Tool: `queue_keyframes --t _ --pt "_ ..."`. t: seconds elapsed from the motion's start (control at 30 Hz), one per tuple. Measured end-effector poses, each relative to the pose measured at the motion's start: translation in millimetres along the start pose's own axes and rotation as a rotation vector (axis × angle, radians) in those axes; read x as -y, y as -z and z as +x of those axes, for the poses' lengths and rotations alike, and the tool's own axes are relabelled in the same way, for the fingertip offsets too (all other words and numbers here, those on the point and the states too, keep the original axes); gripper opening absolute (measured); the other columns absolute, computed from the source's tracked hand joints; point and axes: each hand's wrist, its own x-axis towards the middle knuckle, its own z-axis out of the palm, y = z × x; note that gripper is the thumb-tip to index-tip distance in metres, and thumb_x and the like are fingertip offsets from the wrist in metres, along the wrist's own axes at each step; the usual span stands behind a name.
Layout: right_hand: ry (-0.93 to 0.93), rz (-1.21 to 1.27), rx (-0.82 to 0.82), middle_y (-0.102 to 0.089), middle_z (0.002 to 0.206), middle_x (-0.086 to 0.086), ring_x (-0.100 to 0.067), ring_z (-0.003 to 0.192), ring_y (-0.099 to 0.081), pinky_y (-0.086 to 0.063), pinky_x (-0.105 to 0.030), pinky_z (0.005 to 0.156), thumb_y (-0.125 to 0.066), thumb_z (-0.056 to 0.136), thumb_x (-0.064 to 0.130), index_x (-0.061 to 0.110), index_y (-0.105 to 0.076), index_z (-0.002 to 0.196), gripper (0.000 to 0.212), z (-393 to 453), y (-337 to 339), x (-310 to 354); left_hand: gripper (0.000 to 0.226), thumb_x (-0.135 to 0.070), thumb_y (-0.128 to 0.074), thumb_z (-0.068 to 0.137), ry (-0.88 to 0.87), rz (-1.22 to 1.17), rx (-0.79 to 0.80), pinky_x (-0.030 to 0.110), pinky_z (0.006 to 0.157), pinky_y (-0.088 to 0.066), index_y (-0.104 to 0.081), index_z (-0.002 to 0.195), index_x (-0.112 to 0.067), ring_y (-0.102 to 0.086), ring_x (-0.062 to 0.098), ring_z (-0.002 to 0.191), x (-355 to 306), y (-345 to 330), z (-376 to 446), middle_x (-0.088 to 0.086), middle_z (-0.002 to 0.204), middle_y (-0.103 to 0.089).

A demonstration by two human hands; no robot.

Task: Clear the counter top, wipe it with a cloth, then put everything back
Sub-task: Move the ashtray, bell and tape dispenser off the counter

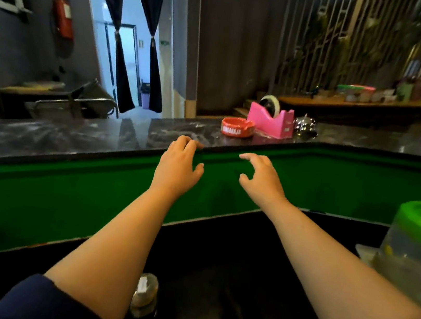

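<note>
A dark marble counter top (76,136) runs across the view above a green front panel (89,196). On it, right of centre, stand a red ashtray (237,128), a pink tape dispenser (271,120) and a shiny metal bell (304,125). My left hand (180,163) reaches forward, its loosely bent fingertips at the counter's near edge, holding nothing. My right hand (261,176) hovers beside it in front of the green panel, fingers spread and relaxed, empty. Both hands are short of the ashtray. No cloth is in view.
A clear plastic container with a green lid (416,253) stands at my right forearm on the lower black surface. A bottle top (145,294) shows between my arms. A far wooden table (376,105) holds several containers. A doorway with dark curtains lies behind the counter.
</note>
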Motion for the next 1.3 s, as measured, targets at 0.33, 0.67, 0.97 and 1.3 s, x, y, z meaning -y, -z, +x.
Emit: queue_keyframes --t 0.33,0.67,0.97,1.3 --pt "0.226 -0.159 -0.07 -0.052 0.131 0.0 -0.019 0.126 -0.045 -0.038 -0.035 0.106 -0.054 0.094 0.037 0.016 -0.049 0.136 0.047 135 10 -81 0.059 -0.054 -0.042 0.095 0.177 0.069 0.051 0.041 0.102 -0.04 -0.041 0.14 -0.016 -0.046 0.025 0.126 -23 -81 112 0.005 0.143 -0.044" --pt "0.313 -0.297 -0.229 -0.058 0.134 0.0 -0.018 0.129 -0.048 -0.03 -0.038 0.113 -0.021 0.097 0.05 0.017 -0.058 0.129 0.059 143 -21 -108 0.074 -0.064 -0.04 0.09 0.269 0.223 0.044 0.042 0.109 -0.032 -0.028 0.147 -0.019 -0.036 0.025 0.136 -25 -102 123 0.007 0.149 -0.036" --pt "0.407 -0.202 -0.25 -0.063 0.125 -0.002 -0.019 0.122 -0.053 -0.033 -0.034 0.105 -0.024 0.098 0.046 0.014 -0.063 0.122 0.056 144 -18 -114 0.119 -0.046 -0.085 0.063 0.46 -0.393 0.184 0.047 0.107 -0.037 -0.008 0.151 -0.025 -0.034 0.033 0.135 -48 -112 185 0.012 0.153 -0.024" --pt "0.455 0.033 -0.106 -0.064 0.125 -0.003 -0.017 0.124 -0.052 -0.033 -0.031 0.108 -0.036 0.098 0.027 0.012 -0.065 0.123 0.041 143 7 -125 0.114 -0.048 -0.087 0.057 0.562 -0.32 0.052 0.045 0.105 -0.04 -0.023 0.146 -0.016 -0.039 0.033 0.132 -60 -118 187 0.014 0.146 -0.035"
